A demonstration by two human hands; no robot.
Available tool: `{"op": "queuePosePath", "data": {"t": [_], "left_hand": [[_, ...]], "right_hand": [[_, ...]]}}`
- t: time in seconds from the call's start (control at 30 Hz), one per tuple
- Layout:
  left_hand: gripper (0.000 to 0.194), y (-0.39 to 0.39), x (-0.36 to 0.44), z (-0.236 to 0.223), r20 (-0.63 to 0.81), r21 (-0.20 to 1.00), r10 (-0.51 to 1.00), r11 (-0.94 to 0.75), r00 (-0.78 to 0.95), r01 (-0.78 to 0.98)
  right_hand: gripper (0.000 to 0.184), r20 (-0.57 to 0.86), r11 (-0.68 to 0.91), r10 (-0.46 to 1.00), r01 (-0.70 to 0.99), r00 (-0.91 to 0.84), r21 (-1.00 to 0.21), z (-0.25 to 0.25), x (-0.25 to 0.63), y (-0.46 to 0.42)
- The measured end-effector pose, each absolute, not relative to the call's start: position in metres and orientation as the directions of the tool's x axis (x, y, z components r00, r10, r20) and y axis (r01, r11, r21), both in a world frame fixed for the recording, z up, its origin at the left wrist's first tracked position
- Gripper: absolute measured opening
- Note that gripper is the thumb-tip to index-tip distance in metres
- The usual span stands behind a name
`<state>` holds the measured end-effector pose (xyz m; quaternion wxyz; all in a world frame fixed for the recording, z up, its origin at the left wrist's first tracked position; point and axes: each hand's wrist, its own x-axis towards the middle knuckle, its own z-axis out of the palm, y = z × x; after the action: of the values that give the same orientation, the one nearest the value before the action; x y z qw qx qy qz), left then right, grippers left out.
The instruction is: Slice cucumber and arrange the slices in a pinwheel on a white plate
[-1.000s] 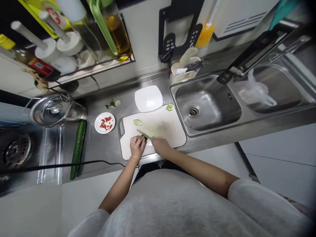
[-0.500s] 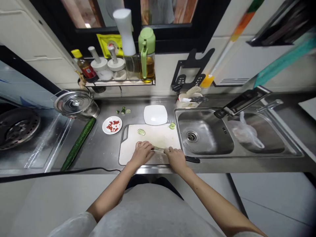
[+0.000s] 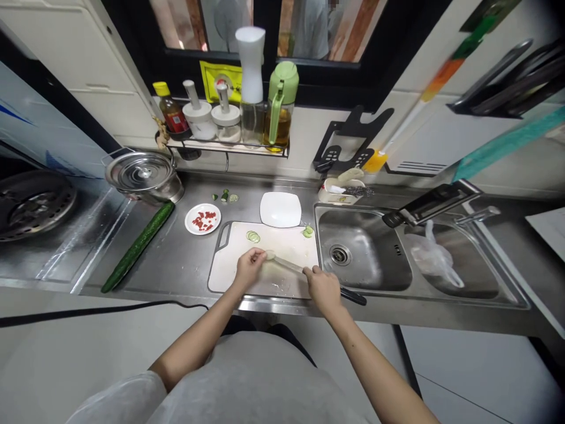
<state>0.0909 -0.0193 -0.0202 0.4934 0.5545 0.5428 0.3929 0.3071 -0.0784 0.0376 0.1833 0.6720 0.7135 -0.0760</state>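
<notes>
My right hand (image 3: 324, 288) is wrapped round a knife (image 3: 289, 264); its black handle end sticks out to the right of the fist. The blade points left above the white cutting board (image 3: 229, 268). Near the blade's tip, the fingers of my left hand (image 3: 249, 268) pinch a pale, thin cucumber slice (image 3: 269, 255). A few cucumber slices (image 3: 253, 237) lie overlapping on the board beyond my left hand. More green slices (image 3: 308, 232) sit at the board's far right corner. A white square plate (image 3: 281, 209) stands at the board's far edge.
Left of the board are a small plate (image 3: 215, 225) of chopped red pieces, cucumber ends (image 3: 225, 196), a whole cucumber (image 3: 140, 244) and a lidded steel pot (image 3: 148, 176). A double sink (image 3: 366, 253) adjoins on the right. A seasoning rack (image 3: 233, 145) hangs behind.
My left hand has lifted from the board and turned, with the slice between its fingers. The knife blade now shows more fully and is angled up to the left. The camera view has tilted.
</notes>
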Motion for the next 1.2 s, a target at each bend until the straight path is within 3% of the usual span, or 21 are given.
{"op": "queuePosePath", "data": {"t": [0.1, 0.17, 0.33, 0.57, 0.7, 0.9, 1.2], "left_hand": [[0.027, 0.001, 0.089, -0.037, -0.226, 0.973, 0.974, 0.226, -0.002, 0.053], [0.026, 0.015, 0.089, -0.047, -0.263, 0.963, 0.964, 0.265, -0.049, 0.052], [0.014, 0.041, 0.092, -0.063, -0.249, 0.883, 0.968, 0.241, -0.033, 0.402], [0.023, 0.065, 0.094, -0.063, -0.14, 0.633, 0.987, 0.024, 0.084, 0.774], [0.026, 0.068, 0.09, -0.06, -0.06, 0.524, 0.994, -0.043, 0.088, 0.85], [0.023, 0.056, 0.078, -0.063, -0.042, 0.441, 0.999, 0.036, -0.019, 0.897], [0.021, 0.056, 0.075, -0.069, -0.02, 0.475, 1.0, -0.008, 0.019, 0.88]], "right_hand": [[0.031, -0.367, 0.029, 0.93, 0.99, 0.023, 0.136, 0.037, 0.314, -0.081], [0.03, -0.364, -0.003, 0.93, 0.991, 0.052, 0.134, 0.036, 0.318, -0.084], [0.03, -0.374, -0.041, 0.923, 0.991, 0.088, 0.131, 0.032, 0.327, -0.093], [0.031, -0.385, -0.085, 0.914, 0.988, 0.128, 0.129, 0.025, 0.338, -0.101], [0.031, -0.402, -0.085, 0.907, 0.99, 0.125, 0.116, 0.023, 0.339, -0.099], [0.031, -0.403, -0.079, 0.91, 0.994, 0.102, 0.073, 0.024, 0.33, -0.089], [0.032, -0.407, -0.069, 0.909, 0.995, 0.091, 0.067, 0.026, 0.32, -0.08]]}}
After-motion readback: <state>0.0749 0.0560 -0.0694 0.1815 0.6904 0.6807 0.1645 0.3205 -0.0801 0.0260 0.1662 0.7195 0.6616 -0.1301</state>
